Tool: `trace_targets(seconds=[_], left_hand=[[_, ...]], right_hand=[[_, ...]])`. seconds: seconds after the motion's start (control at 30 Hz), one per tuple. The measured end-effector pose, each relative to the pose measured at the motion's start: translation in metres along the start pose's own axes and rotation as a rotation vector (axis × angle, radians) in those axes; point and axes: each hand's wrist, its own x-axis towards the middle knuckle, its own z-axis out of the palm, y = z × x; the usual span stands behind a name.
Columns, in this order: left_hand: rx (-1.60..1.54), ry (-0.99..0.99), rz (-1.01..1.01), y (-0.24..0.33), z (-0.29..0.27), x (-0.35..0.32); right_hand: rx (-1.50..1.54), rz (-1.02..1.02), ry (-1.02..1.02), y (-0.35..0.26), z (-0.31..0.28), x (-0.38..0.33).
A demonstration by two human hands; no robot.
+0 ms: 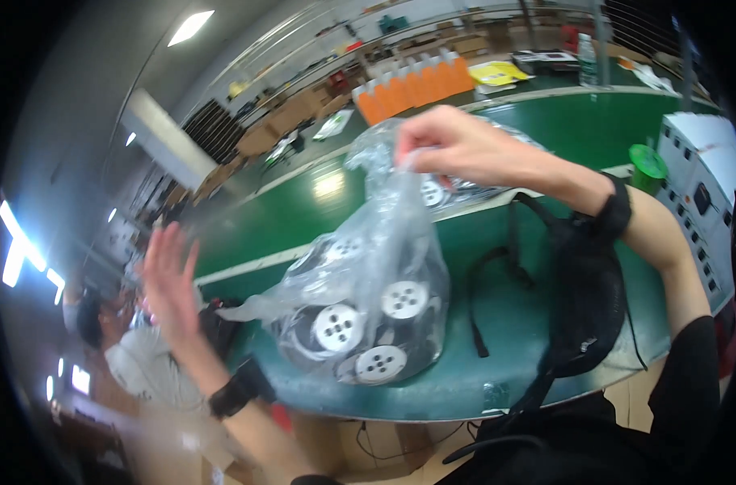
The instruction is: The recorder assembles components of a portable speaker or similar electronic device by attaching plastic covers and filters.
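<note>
A clear plastic bag (400,242) stands on the green table in front of me, its top gathered upward. Inside it lie several round white discs (338,327) with dark holes, on darker round bodies partly hidden by the creased plastic. My right hand (453,145) is closed on the top of the bag and pulls it up. My left hand (171,275) is raised left of the bag, apart from it, with fingers stretched out and nothing in them. A second clear bag (465,190) with a similar white disc lies behind, partly covered by the right hand and the first bag.
Right of the bag lies a black waist pack (586,315) with straps. Beyond it stand a green tub (647,166) and a grey box (699,194). Orange cartons (416,87) and a water bottle (585,61) line the far side. Another person (142,360) is at left.
</note>
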Motion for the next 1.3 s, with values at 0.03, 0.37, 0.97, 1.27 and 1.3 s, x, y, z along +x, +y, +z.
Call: trace_targets(seconds=[0.03,0.37,0.97,1.27,1.3], left_hand=[[-0.048,-0.211,-0.008,0.007,0.001,-0.005],[0.563,0.022,-0.110,-0.127,0.132,-0.059],[0.387,-0.345,-0.159,-0.090,0.348,-0.104],[0.395,-0.285,-0.207,-0.066,0.347,-0.126],[0.393,-0.276,-0.222,-0.062,0.345,-0.130]], right_hand=[[-0.014,-0.008,0.028,0.000,-0.003,0.004],[0.066,-0.265,0.384,-0.002,0.016,0.112],[-0.130,-0.496,0.277,0.062,-0.025,-0.013],[-0.221,-0.409,-0.034,0.071,0.029,-0.016],[-0.282,-0.417,-0.129,0.070,0.044,-0.017]])
